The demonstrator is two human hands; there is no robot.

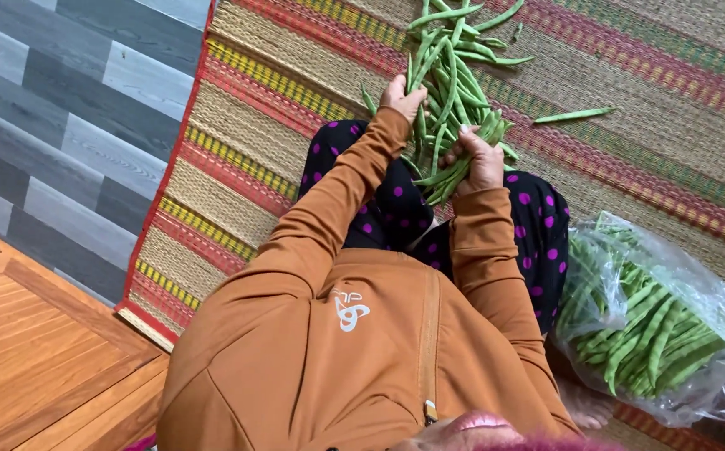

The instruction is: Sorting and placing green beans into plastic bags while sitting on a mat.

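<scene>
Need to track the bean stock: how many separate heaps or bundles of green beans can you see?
3: a loose pile on the woven mat, a bunch in the right hand, and a clear bagful at right. Strays lie apart.

Heap of long green bean pods (454, 58) cut off by far edge. Clear plastic bag of green beans (654, 326) clipped at right edge, lower pods blurred behind plastic. Left hand (401, 96): fingers buried among pods, grip unclear. Right hand (481, 160): palm side hidden behind its bunch. Bare foot (583, 405) mostly hidden under the bag. Striped woven straw mat (237, 167) runs out past far and right edges.
</scene>
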